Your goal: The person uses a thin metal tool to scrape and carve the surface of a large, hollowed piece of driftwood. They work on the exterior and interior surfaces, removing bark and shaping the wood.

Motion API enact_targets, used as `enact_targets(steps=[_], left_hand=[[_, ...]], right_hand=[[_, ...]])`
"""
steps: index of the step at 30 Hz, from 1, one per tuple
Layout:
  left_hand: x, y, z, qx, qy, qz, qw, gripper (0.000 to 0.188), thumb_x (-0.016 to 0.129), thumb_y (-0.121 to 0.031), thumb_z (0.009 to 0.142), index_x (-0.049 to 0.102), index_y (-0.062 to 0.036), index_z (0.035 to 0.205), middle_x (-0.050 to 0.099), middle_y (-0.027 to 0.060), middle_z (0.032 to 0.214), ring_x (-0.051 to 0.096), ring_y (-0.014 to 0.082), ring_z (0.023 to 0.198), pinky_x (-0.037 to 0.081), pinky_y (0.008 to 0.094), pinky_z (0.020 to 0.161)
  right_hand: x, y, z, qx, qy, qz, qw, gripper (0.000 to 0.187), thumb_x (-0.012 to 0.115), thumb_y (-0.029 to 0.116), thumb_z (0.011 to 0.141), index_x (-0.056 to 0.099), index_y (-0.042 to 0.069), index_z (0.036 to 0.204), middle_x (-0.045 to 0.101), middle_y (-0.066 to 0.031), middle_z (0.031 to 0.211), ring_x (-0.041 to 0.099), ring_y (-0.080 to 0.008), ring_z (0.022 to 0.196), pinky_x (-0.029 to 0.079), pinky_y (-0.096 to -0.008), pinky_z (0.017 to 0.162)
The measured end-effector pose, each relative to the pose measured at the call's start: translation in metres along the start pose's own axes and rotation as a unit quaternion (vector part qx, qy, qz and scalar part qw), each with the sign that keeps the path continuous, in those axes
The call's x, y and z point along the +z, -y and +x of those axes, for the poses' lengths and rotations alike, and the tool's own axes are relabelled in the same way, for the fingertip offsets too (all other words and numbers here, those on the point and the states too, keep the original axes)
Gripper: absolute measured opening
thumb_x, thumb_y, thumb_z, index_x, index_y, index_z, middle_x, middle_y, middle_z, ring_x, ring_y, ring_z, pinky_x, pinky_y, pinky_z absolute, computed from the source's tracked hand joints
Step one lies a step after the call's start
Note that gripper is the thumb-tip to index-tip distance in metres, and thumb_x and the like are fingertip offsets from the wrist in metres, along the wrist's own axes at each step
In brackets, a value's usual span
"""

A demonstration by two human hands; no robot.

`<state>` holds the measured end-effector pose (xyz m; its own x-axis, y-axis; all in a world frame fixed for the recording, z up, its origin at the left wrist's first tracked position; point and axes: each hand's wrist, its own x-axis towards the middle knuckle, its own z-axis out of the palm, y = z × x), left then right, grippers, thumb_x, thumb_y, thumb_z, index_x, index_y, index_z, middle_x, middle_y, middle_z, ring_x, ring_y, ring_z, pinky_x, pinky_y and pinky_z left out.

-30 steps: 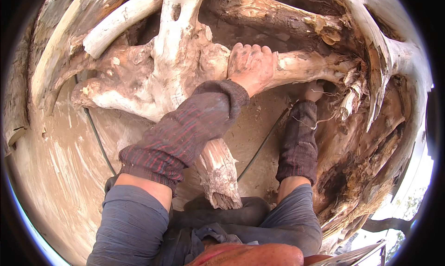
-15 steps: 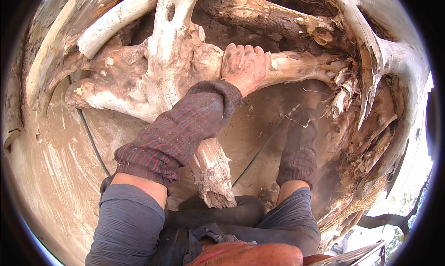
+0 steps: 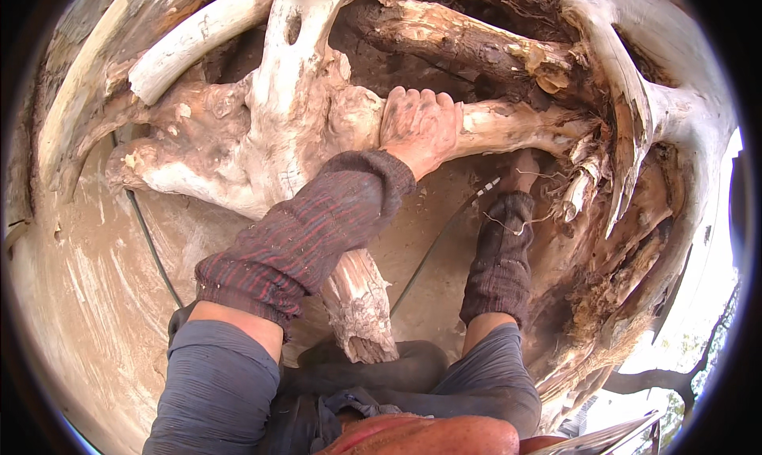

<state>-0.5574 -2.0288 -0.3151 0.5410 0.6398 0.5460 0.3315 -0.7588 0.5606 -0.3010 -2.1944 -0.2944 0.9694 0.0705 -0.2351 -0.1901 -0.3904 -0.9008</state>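
Note:
My left hand (image 3: 421,126) is closed over a thick, pale, bark-stripped branch (image 3: 512,128) that runs sideways from a knobbly trunk fork (image 3: 286,106). My right forearm, in a dark knitted sleeve, reaches forward under that branch. Only the wrist and back of my right hand (image 3: 524,169) show; its fingers are hidden beneath the wood, so whatever it holds is out of sight. Beside this wrist lies the light-banded end of a dark cable (image 3: 444,231). A broken, pale wood stub (image 3: 361,308) points back toward my lap, below my left forearm.
More weathered limbs and a rough log (image 3: 468,38) surround the branch at the far side. Splintered roots (image 3: 583,189) and thin fibres hang close to my right wrist. Dusty tan ground (image 3: 103,296) spreads at left, crossed by a dark cable length (image 3: 151,245).
My right forearm has shifted slightly left and the haze around its wrist has thinned, showing the cable end more clearly. My left hand keeps its hold on the branch.

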Motion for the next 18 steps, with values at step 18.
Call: enact_targets(steps=[18], left_hand=[[-0.005, -0.002, 0.004, -0.019, 0.019, -0.072, 0.997, 0.022, 0.059, -0.025, 0.093, 0.059, -0.0058, 0.084, 0.06, 0.0127, 0.079, 0.059, 0.0309, 0.077, 0.043, 0.0475, 0.076]], right_hand=[[-0.02, 0.001, 0.036, -0.084, 0.047, 0.017, 0.995, 0.041, 0.056, 0.031, 0.099, 0.062, 0.0, 0.125, 0.07, -0.0158, 0.115, 0.07, -0.0293, 0.1, 0.059, -0.0432, 0.082]])
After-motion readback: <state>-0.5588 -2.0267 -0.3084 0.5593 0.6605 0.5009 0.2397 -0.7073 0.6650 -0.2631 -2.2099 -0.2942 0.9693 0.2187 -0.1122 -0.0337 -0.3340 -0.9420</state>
